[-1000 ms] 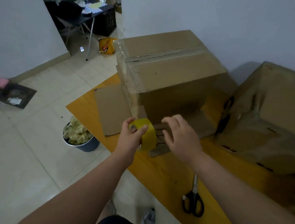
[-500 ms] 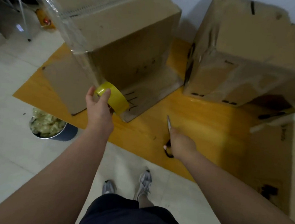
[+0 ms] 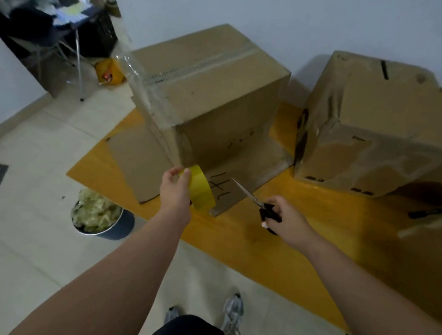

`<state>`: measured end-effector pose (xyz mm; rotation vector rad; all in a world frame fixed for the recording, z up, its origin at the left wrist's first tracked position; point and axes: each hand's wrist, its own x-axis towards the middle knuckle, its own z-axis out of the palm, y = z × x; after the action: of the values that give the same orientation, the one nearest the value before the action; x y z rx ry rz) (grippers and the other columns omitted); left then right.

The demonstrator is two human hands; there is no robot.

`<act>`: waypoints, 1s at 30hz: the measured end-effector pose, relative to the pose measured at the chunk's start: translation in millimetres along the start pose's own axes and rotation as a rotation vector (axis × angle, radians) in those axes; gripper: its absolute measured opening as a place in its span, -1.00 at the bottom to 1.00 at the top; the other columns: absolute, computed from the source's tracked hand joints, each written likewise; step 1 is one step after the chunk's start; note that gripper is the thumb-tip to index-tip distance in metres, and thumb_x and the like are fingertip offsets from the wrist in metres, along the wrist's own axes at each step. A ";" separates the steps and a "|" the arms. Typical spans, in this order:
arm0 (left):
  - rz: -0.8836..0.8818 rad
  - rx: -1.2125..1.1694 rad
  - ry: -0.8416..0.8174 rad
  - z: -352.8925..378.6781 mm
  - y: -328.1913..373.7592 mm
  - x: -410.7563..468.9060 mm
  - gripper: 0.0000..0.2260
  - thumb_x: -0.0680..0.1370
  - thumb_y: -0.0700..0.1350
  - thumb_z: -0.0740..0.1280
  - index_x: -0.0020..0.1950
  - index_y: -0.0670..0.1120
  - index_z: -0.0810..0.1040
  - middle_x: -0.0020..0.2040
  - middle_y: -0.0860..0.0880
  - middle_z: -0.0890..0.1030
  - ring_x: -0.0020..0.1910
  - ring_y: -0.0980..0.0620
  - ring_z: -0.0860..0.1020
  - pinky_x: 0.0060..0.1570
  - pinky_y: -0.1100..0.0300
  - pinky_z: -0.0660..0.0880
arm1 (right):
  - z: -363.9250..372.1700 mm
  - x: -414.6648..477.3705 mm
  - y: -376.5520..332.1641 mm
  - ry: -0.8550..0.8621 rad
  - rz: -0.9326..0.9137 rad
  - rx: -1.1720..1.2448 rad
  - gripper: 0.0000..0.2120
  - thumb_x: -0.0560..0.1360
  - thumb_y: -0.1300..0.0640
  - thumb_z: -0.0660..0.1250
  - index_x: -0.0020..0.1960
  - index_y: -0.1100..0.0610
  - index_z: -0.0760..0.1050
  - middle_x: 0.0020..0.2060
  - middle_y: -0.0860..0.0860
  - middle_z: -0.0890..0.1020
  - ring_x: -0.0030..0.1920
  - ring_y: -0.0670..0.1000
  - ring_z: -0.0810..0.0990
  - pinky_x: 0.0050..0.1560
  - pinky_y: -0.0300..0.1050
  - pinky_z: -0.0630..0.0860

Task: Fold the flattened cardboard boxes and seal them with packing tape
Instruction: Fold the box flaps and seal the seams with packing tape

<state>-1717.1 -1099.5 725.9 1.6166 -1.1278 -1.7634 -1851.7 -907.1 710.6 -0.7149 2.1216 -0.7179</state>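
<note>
The nearer box (image 3: 220, 93) stood folded into shape on the yellow board (image 3: 261, 244), and a run of tape (image 3: 151, 93) already lay along its top seam and came down over the left corner. That run looked not yet cut, since it led down to the tape roll (image 3: 202, 191), which the left hand (image 3: 175, 191) held pinched between thumb and fingers, just beside the box's lower front corner. The right hand (image 3: 287, 220) gripped the scissors (image 3: 254, 199) by the black handles, the blades pointing toward the roll but well short of the tape. So the cut seemed the step in hand. The flaps at the base (image 3: 223, 191) lay spread flat on the board, which suggests that end was left to fold and seal. A second box (image 3: 377, 121) stood to the right, closed as far as could be seen. Another piece of cardboard (image 3: 441, 237) was cut off at the right edge, so its state was unclear. Whether the tape was pressed flat down the corner, and how far the blades were parted, could not be made out.
</note>
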 end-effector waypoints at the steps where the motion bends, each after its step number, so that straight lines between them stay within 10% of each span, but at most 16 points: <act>1: 0.000 0.009 0.014 -0.9 1.6 0.5 -0.76 0.60 0.03 0.28 0.24 0.02 0.44 0.29 -0.12 0.45 0.22 -0.18 0.44 0.08 -0.05 0.46 | -6.6 2.2 -13.4 -0.045 -0.041 0.072 -0.70 0.58 0.23 0.30 0.23 -0.03 0.34 0.07 0.04 0.53 0.08 0.10 0.55 0.09 0.01 0.50; 14: 0.094 0.084 0.046 -10.0 9.0 3.8 -0.83 0.61 0.00 0.25 0.08 -0.07 0.50 -0.03 -0.05 0.51 -0.12 0.02 0.43 -0.28 0.17 0.33 | -51.5 95.0 -139.1 -0.427 -0.212 -0.381 -0.47 0.36 -0.10 0.52 0.23 0.01 0.41 0.00 -0.10 0.54 -0.02 -0.13 0.55 -0.09 -0.33 0.46; 30: 0.090 0.108 0.105 -0.7 11.7 12.8 -0.88 0.60 0.00 0.27 0.06 -0.02 0.50 -0.08 -0.01 0.54 -0.07 0.00 0.50 -0.15 0.16 0.44 | -45.3 137.1 -179.2 -0.637 -0.319 -0.507 -0.52 0.40 -0.03 0.50 0.25 0.06 0.46 0.00 -0.07 0.55 -0.02 -0.12 0.54 -0.11 -0.33 0.47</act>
<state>-1720.7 -1116.3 728.4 1.6731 -1.2439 -1.5663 -1917.9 -1112.0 791.9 -1.3686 1.6050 -0.0577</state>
